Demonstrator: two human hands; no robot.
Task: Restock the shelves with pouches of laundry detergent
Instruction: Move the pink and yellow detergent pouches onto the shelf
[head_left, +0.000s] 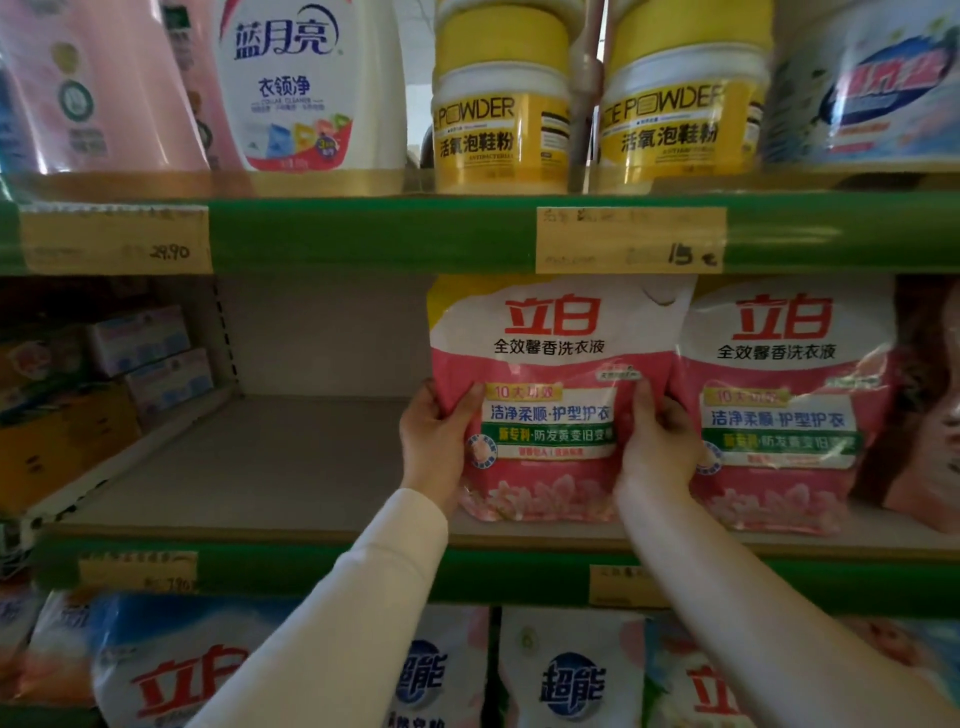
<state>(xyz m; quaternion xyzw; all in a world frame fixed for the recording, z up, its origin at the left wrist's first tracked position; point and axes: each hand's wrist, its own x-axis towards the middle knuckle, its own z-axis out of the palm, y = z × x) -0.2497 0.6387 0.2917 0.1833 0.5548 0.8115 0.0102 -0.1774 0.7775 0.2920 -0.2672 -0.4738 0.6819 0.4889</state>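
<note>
A pink and white detergent pouch (553, 358) stands upright on the middle shelf (249, 467). My left hand (434, 447) grips its left edge and my right hand (657, 441) grips its right edge, thumbs on the front. A second identical pouch (784, 405) stands just to its right, touching it. Both pouch tops are partly hidden behind the green shelf rail above.
Left of the held pouch the middle shelf is bare back to the wall. Boxes (145, 353) sit at the far left. Yellow powder tubs (498, 98) and a white bottle (296, 83) fill the upper shelf. More detergent bags (566, 675) line the lower shelf.
</note>
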